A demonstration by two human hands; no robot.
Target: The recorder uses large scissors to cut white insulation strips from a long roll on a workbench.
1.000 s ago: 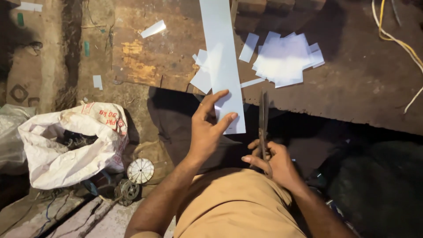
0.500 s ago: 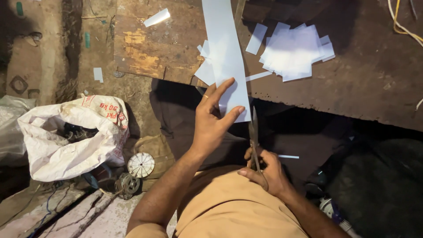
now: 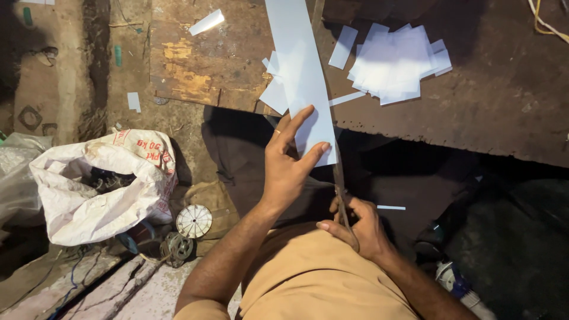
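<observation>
A white sack (image 3: 101, 189) with red print lies crumpled on the floor, lower left. A long white strip (image 3: 302, 77) runs off the rusty tabletop (image 3: 492, 101) toward the person. The left hand (image 3: 287, 163), fingers spread, presses flat on its near end. The right hand (image 3: 355, 225) is wrapped tight around shears (image 3: 339, 178) beside the strip's right edge. Cut white pieces (image 3: 394, 62) are piled on the tabletop.

The single head-worn camera looked almost straight down from above the person's chest, close over the left hand (image 3: 286, 163) and right hand (image 3: 355, 228). It faced forward across a worn wooden board (image 3: 201, 65) at the top of the view, with the floor and a white sack (image 3: 101, 184) taking the left side.
</observation>
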